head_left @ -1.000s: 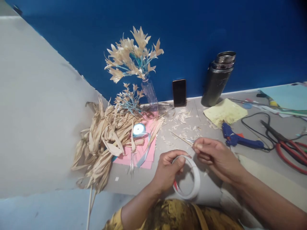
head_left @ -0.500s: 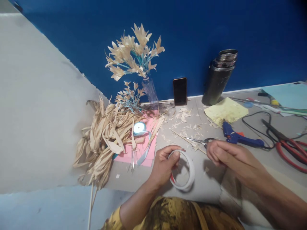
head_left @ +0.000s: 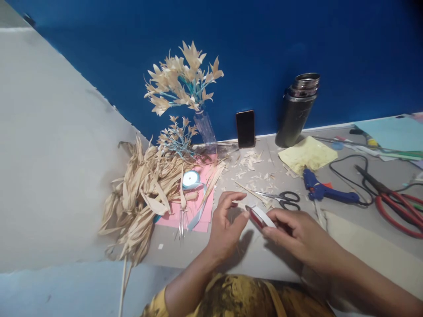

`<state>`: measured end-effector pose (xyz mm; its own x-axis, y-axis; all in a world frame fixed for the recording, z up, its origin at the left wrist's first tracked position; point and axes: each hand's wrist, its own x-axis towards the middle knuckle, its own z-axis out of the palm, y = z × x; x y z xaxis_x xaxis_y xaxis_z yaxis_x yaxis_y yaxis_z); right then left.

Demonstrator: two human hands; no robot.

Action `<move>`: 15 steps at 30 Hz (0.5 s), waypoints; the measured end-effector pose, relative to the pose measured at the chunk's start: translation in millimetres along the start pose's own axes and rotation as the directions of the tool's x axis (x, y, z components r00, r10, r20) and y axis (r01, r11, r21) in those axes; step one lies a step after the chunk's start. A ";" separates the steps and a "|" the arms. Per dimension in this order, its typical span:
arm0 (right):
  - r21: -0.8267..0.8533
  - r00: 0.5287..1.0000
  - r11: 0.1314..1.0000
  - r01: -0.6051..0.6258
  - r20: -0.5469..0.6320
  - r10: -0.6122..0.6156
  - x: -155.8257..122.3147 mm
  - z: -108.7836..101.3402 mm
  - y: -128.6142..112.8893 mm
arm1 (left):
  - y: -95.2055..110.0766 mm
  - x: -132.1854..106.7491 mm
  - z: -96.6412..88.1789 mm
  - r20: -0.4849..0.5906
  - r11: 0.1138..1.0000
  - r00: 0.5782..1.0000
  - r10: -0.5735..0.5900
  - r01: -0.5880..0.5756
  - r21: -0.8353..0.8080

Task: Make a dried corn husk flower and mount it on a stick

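Observation:
My right hand (head_left: 294,231) grips a roll of white tape (head_left: 262,216) by its right side, thumb in front. The roll is tilted so that its reddish inner side shows. At the roll's left edge is my left hand (head_left: 226,224), its fingers spread apart and its thumb tip close to the rim; whether the thumb touches it I cannot tell. Small scissors with black handles (head_left: 289,200) lie on the table just beyond the roll, beside a thin pale stick (head_left: 249,189).
Dried husks (head_left: 132,198) heap at the left, by pink paper (head_left: 203,215) and a ribbon spool (head_left: 191,179). Husk flowers (head_left: 185,79) stand in a clear bottle (head_left: 205,130). A phone (head_left: 245,129), flask (head_left: 297,110), blue glue gun (head_left: 325,189) and red-handled shears (head_left: 396,204) lie farther right.
The tape roll has passed from my left hand to my right and turned edge-on. My left fingers have spread. My right hand has moved left and down, uncovering the scissors' handles.

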<state>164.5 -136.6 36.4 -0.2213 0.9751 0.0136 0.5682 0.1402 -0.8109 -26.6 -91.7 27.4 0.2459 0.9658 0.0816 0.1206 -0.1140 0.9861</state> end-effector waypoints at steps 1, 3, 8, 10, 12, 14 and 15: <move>-0.037 1.000 0.999 0.016 -0.003 -0.016 -0.3 -0.5 -0.2 | 2.3 0.7 -1.5 -0.001 0.998 1.000 0.024 -0.024 0.051; -0.095 0.999 0.995 0.044 0.016 -0.043 -0.5 -0.9 -0.9 | 5.9 1.7 -3.1 0.024 0.989 0.999 0.038 -0.041 0.141; -0.157 0.996 0.985 0.070 0.067 -0.060 0.3 1.6 -3.1 | 9.0 2.3 -2.4 0.097 0.935 0.989 0.111 -0.137 0.327; -0.165 0.996 0.984 0.070 0.069 -0.059 0.2 1.9 -2.8 | 9.3 2.7 -3.0 0.115 0.928 0.988 0.107 -0.141 0.345; -0.167 0.995 0.983 0.075 0.076 -0.063 -0.5 1.0 -1.0 | 9.5 4.3 -5.4 0.087 0.951 0.996 0.037 -0.061 0.302; -0.173 0.993 0.980 0.100 0.084 -0.086 -1.9 -1.0 3.2 | 9.4 7.3 -10.1 0.058 0.983 0.994 -0.098 0.087 0.161; -0.178 0.991 0.977 0.116 0.088 -0.102 -2.7 -2.0 6.3 | 9.1 9.1 -13.4 0.060 0.984 0.983 -0.174 0.171 0.054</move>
<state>170.3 -138.0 32.5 -0.3465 0.9370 0.0445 0.6707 0.2806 -0.6866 -36.1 -80.8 39.0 0.2782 0.9553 -0.0997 0.2123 0.0401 0.9764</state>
